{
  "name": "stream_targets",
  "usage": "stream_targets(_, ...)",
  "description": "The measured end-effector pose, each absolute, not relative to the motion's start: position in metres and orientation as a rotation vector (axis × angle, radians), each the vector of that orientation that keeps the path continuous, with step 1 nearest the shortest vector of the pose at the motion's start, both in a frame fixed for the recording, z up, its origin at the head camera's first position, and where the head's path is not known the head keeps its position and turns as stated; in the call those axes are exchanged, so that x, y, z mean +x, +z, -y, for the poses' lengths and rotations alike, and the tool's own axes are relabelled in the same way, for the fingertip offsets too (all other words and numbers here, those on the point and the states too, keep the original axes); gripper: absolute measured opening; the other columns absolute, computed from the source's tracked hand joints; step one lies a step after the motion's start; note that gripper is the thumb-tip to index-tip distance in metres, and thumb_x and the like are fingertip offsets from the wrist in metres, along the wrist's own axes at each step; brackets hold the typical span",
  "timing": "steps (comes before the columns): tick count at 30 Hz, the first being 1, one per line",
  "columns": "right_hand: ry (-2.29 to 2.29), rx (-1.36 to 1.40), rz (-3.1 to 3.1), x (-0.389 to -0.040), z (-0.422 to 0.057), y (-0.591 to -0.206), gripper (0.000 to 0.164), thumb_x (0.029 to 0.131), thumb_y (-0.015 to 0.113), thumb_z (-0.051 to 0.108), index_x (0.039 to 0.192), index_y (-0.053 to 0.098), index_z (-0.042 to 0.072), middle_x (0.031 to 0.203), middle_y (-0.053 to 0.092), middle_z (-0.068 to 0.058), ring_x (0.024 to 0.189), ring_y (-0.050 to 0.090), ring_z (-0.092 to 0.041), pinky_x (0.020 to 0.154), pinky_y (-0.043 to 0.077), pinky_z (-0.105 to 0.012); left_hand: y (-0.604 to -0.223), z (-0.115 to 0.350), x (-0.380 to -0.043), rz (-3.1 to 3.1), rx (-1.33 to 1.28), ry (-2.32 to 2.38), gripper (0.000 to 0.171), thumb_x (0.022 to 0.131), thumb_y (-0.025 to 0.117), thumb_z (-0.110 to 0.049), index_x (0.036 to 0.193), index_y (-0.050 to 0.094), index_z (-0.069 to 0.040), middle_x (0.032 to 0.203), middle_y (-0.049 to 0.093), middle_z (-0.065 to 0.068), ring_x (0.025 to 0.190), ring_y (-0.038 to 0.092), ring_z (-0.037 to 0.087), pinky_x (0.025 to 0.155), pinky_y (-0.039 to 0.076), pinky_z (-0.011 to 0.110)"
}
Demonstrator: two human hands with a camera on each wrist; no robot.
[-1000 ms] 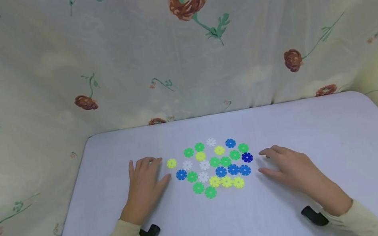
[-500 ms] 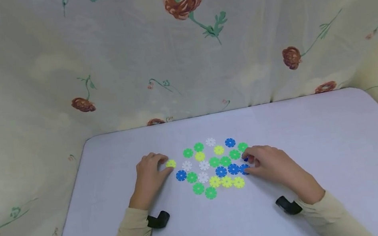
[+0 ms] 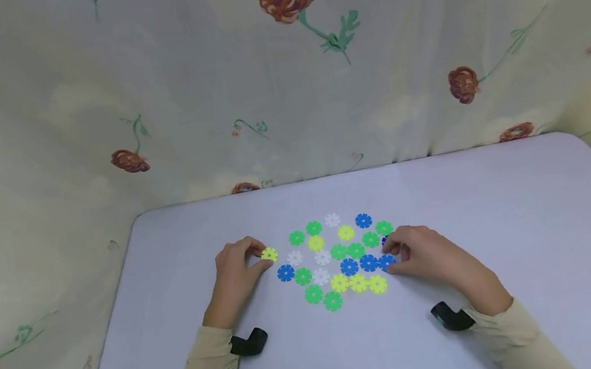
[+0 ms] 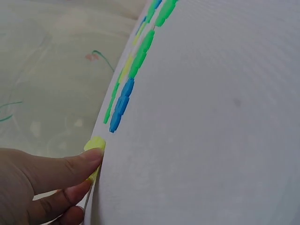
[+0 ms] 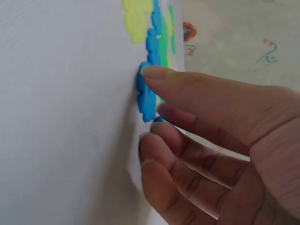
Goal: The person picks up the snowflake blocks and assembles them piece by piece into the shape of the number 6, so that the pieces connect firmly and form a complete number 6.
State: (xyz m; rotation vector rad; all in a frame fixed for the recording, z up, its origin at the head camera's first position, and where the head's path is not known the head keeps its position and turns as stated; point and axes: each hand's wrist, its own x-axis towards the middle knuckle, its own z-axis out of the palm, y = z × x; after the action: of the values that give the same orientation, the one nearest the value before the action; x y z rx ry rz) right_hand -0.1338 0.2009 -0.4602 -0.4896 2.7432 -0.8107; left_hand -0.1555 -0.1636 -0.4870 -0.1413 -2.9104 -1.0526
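Flat, notched interlocking discs in green, yellow, white and blue lie grouped on the white table. At the group's left edge my left hand [image 3: 234, 278] pinches a yellow disc [image 3: 269, 255] between thumb and forefinger; the left wrist view shows this yellow disc [image 4: 95, 143] tilted, partly behind the thumb. On the right side, my right hand [image 3: 433, 259] has thumb and forefinger at opposite edges of a blue disc [image 3: 386, 262]. That blue disc [image 5: 146, 93] sits against the thumb tip in the right wrist view. A dark blue disc [image 3: 385, 240] is mostly hidden behind the right fingers.
Several green discs [image 3: 313, 294] and yellow discs [image 3: 358, 283] form the group's near side. White discs [image 3: 322, 257] lie among them. Behind the table [image 3: 320, 357] hangs a flowered curtain [image 3: 180, 87]. A black wrist device [image 3: 250, 343] is strapped under each sleeve.
Both hands have moved inward to the discs. The left hand has taken hold of the yellow disc, now tilted up. The right thumb and forefinger have closed in around the blue disc.
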Motion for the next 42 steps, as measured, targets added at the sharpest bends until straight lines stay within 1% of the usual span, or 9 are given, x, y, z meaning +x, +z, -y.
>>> stream_targets(7, -0.834, -0.591, -2.756, -0.139, -0.201, -0.458, 0.021, 0.083, 0.087, 0.013, 0.100, 0.075, 0.008, 0.084, 0.067, 0.002, 0.069, 0.054, -0.007, 0.066, 0.048, -0.025, -0.480, 0.166, -0.156, 2.905, -0.134, -1.057, 0.023, 0.084, 0.086, -0.012, 0.103, 0.074, -0.010, 0.094, 0.073, 0.005, 0.099, 0.062, 0.025, 0.094, 0.048, 0.042)
stream_targets(12, -0.864, -0.552, -2.718, -0.141, -0.199, -0.455, 0.022, 0.084, 0.085, 0.012, 0.100, 0.070, 0.007, 0.085, 0.066, 0.001, 0.071, 0.055, -0.009, 0.066, 0.049, -0.025, -0.479, 0.167, -0.157, 2.896, -0.133, -1.109, 0.017, 0.088, 0.083, -0.009, 0.102, 0.073, -0.009, 0.094, 0.072, 0.005, 0.096, 0.066, 0.023, 0.090, 0.055, 0.040)
stream_targets(17, -0.877, -0.520, -2.688, -0.141, -0.200, -0.455, 0.024, 0.085, 0.085, 0.011, 0.100, 0.066, 0.007, 0.083, 0.065, 0.001, 0.073, 0.056, -0.011, 0.066, 0.049, -0.024, -0.477, 0.168, -0.157, 2.865, -0.157, -1.204, 0.013, 0.089, 0.080, -0.007, 0.100, 0.072, -0.009, 0.092, 0.071, 0.005, 0.091, 0.065, 0.019, 0.084, 0.056, 0.037)
stream_targets(23, -0.871, -0.524, -2.692, -0.140, -0.201, -0.456, 0.021, 0.087, 0.082, 0.009, 0.101, 0.067, 0.008, 0.085, 0.067, 0.001, 0.078, 0.058, -0.012, 0.070, 0.051, -0.025, -0.469, 0.168, -0.156, 2.826, -0.102, -1.480, 0.018, 0.089, 0.081, -0.010, 0.105, 0.072, -0.009, 0.099, 0.070, 0.008, 0.087, 0.070, 0.017, 0.081, 0.059, 0.029)
stream_targets(28, -0.890, -0.515, -2.716, -0.138, -0.202, -0.455, 0.016, 0.090, 0.079, 0.008, 0.103, 0.069, 0.010, 0.090, 0.071, 0.001, 0.083, 0.063, -0.011, 0.075, 0.056, -0.028, -0.456, 0.164, -0.150, 2.788, -0.159, -1.695, 0.022, 0.090, 0.081, -0.014, 0.111, 0.073, -0.009, 0.103, 0.071, 0.009, 0.087, 0.074, 0.019, 0.081, 0.058, 0.023)
stream_targets(32, -0.952, -0.536, -2.747, -0.135, -0.202, -0.453, 0.015, 0.090, 0.079, 0.008, 0.103, 0.071, 0.013, 0.093, 0.074, 0.002, 0.085, 0.066, -0.011, 0.076, 0.058, -0.028, -0.446, 0.159, -0.143, 2.753, -0.255, -1.912, 0.021, 0.093, 0.079, -0.017, 0.111, 0.074, -0.008, 0.095, 0.073, 0.008, 0.088, 0.075, 0.027, 0.085, 0.057, 0.029)
stream_targets(37, -1.142, -0.591, -2.759, -0.130, -0.199, -0.448, 0.017, 0.090, 0.080, 0.008, 0.103, 0.071, 0.014, 0.100, 0.077, -0.001, 0.087, 0.073, -0.012, 0.077, 0.061, -0.023, -0.435, 0.149, -0.136, 2.728, -0.347, -2.112, 0.019, 0.096, 0.075, -0.017, 0.109, 0.074, -0.004, 0.092, 0.078, 0.011, 0.092, 0.076, 0.035, 0.091, 0.059, 0.045)
stream_targets(39, -1.255, -0.601, -2.738, -0.127, -0.196, -0.444, 0.018, 0.089, 0.080, 0.006, 0.102, 0.071, 0.013, 0.100, 0.077, -0.004, 0.087, 0.075, -0.013, 0.074, 0.062, -0.022, -0.433, 0.144, -0.134, 2.727, -0.387, -2.135, 0.018, 0.097, 0.073, -0.016, 0.110, 0.073, -0.003, 0.093, 0.077, 0.015, 0.086, 0.076, 0.033, 0.091, 0.059, 0.044)
stream_targets(42, -1.401, -0.583, -2.684, -0.120, -0.190, -0.435, 0.018, 0.088, 0.081, 0.005, 0.100, 0.070, 0.012, 0.099, 0.077, -0.005, 0.087, 0.076, -0.011, 0.073, 0.063, -0.021, -0.430, 0.139, -0.130, 2.727, -0.433, -2.149, 0.018, 0.098, 0.072, -0.015, 0.110, 0.072, -0.002, 0.092, 0.074, 0.023, 0.074, 0.072, 0.023, 0.088, 0.056, 0.036)
